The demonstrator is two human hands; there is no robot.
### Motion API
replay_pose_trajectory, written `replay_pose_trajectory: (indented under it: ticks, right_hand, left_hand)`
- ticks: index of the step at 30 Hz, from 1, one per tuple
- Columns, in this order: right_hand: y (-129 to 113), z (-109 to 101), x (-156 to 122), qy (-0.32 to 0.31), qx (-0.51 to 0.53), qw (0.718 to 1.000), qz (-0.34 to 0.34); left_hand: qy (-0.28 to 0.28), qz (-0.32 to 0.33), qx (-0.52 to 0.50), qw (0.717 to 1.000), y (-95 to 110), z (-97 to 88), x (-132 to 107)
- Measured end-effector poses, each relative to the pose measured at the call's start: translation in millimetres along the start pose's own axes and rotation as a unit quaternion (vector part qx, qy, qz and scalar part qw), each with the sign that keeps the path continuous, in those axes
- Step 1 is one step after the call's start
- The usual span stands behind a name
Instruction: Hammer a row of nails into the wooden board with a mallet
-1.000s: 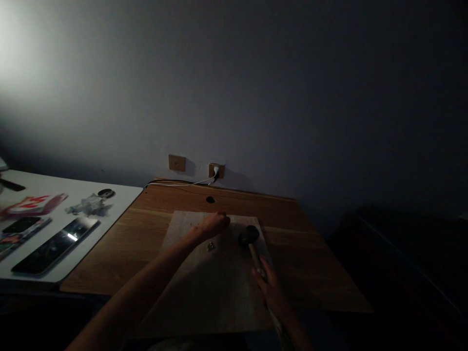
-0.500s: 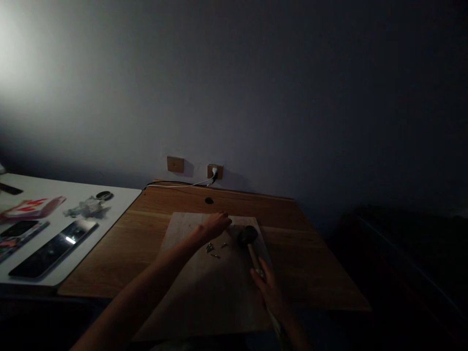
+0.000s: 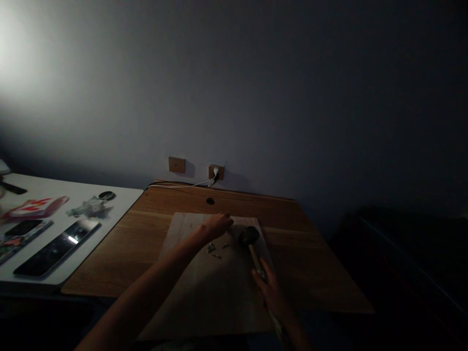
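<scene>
A pale board (image 3: pixel 204 297) lies on the brown wooden desk (image 3: pixel 120 248) in dim light. My right hand (image 3: pixel 271 291) is wrapped round the handle of a hammer whose dark head (image 3: pixel 249 236) rests on the board's far right part. My left hand (image 3: pixel 218 225) reaches to the board's far edge with its fingers curled in a pinch; what they hold is too dark to make out. A few small metal nails or screws (image 3: pixel 214 249) lie loose on the board just below that hand.
A white table (image 3: pixel 120 201) adjoins on the left with a dark phone-like slab (image 3: pixel 54 247), a red-and-white packet (image 3: pixel 34 206), crumpled wrap (image 3: pixel 87 206) and a black disc (image 3: pixel 106 195). Wall sockets (image 3: pixel 216 171) with a white cable sit behind the desk. The right is dark.
More small metal pieces now show on the board below my left hand than one second ago. Both hands stay nearly where they were; the view shifted slightly.
</scene>
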State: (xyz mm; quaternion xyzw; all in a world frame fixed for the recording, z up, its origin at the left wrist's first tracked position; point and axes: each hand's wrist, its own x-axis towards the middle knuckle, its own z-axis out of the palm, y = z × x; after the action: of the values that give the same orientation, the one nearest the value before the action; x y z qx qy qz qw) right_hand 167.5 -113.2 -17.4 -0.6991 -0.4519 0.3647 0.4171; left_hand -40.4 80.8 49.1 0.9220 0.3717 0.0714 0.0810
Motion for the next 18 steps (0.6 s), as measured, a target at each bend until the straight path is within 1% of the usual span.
replay_pose_trajectory:
  ticks: [3, 5, 7, 9, 13, 15, 18]
  right_hand:
    - [1.1, 0.7, 0.7, 0.002, 0.001, 1.0, -0.005]
    - [0.6, 0.8, 1.4, -0.001, 0.001, 1.0, -0.018]
    - [-1.2, 0.5, 1.8, -0.008, 0.001, 1.0, -0.022]
    - [-3.7, 0.0, 1.7, -0.013, 0.002, 1.0, -0.019]
    - [-9.9, -0.4, -0.6, -0.022, -0.003, 1.0, -0.017]
    - [-13.5, -0.9, -2.0, -0.021, -0.003, 0.999, -0.025]
    - [-18.9, -3.6, -2.5, -0.034, -0.021, 0.998, -0.042]
  left_hand:
    - [0.004, 0.0, -0.061, 0.998, -3.7, 11.1, 2.1]
    - [0.039, -0.013, -0.117, 0.992, -7.2, 19.8, -1.1]
    - [0.089, -0.033, -0.169, 0.981, -10.6, 27.9, -6.2]
    - [0.123, -0.05, -0.208, 0.969, -13.3, 34.5, -10.8]
    - [0.138, -0.054, -0.231, 0.962, -16.6, 42.0, -13.5]
    - [0.144, -0.047, -0.229, 0.962, -18.0, 43.4, -12.8]
    - [0.148, -0.042, -0.228, 0.961, -19.8, 44.6, -11.8]
